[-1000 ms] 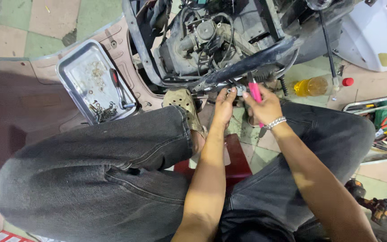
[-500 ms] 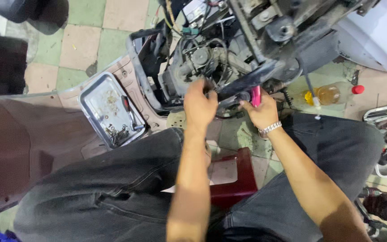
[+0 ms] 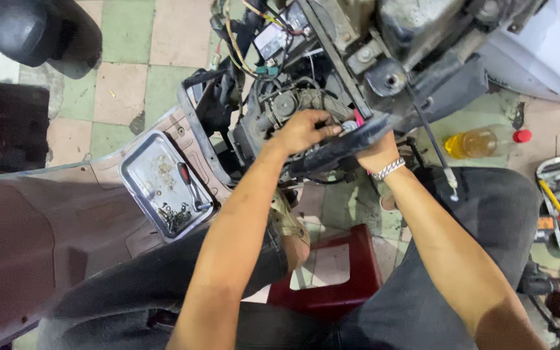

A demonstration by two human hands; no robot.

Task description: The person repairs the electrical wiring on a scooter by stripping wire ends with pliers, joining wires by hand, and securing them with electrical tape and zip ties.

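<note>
Both hands in the stripped scooter's engine bay.
Our left hand (image 3: 303,131) grips the carburetor (image 3: 293,104); right hand (image 3: 374,152), just right behind the frame bar (image 3: 338,146), holds a pink-handled tool (image 3: 358,118).

Single head-worn view, looking steeply down, close over own knees and the stripped scooter frame (image 3: 358,71) ahead; no second view.

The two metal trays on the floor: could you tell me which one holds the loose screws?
The tray beside the left arm; the right-edge tray holds tools.
</note>
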